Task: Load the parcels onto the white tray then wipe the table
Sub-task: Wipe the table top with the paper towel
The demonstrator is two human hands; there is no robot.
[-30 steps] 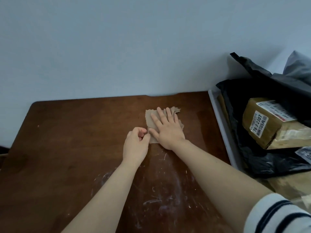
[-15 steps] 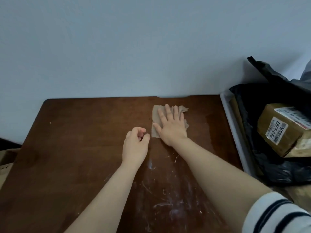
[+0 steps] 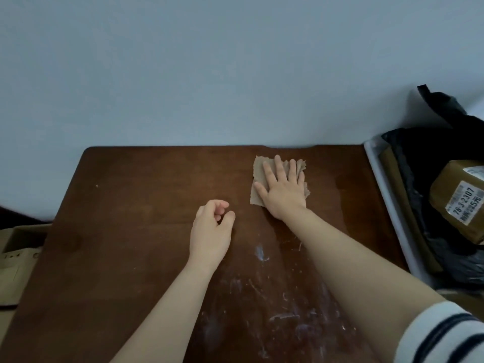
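A brown paper towel (image 3: 259,170) lies flat on the dark wooden table (image 3: 131,218) near its far edge. My right hand (image 3: 284,192) presses on the towel with straight, spread fingers. My left hand (image 3: 210,231) rests on the table to the left of it, fingers loosely curled, holding nothing. At the right, the white tray (image 3: 385,184) carries black plastic bags (image 3: 419,153) and a brown taped parcel (image 3: 455,200) with a white label.
White smears and streaks (image 3: 262,254) mark the table's near middle. A cardboard box (image 3: 15,255) sits below the table's left edge. A pale wall runs along the table's far edge.
My right hand has slid the paper towel away from me and to the right, apart from my left hand. The left hand has stayed in place.
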